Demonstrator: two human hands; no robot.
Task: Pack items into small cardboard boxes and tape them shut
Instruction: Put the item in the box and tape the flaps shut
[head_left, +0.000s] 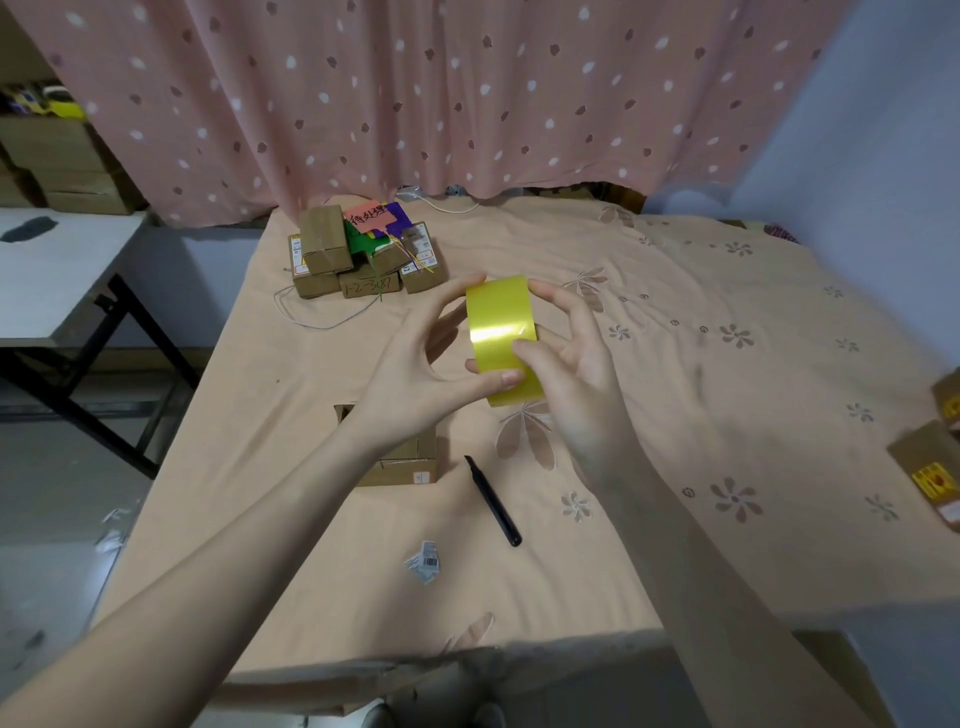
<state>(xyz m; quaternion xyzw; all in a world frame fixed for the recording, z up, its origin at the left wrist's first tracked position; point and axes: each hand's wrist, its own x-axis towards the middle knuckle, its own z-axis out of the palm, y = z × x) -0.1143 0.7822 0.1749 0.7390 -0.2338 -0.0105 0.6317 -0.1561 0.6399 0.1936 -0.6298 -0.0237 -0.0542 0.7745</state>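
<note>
Head view: both hands, left hand (415, 364) and right hand (566, 364), grip the yellow tape roll (501, 338) above the table's middle, hunting the tape end; next, pull a strip for the box (400, 462) underneath.

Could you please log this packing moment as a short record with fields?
surface: table under a peach floral cloth
held item: yellow tape roll, raised above the cloth
left hand: grips the roll's left side
right hand: thumb on the roll's face
box in progress: cardboard box beneath the left wrist
tool: black utility knife lying beside the box
stock: pile of small boxes at far left
</note>
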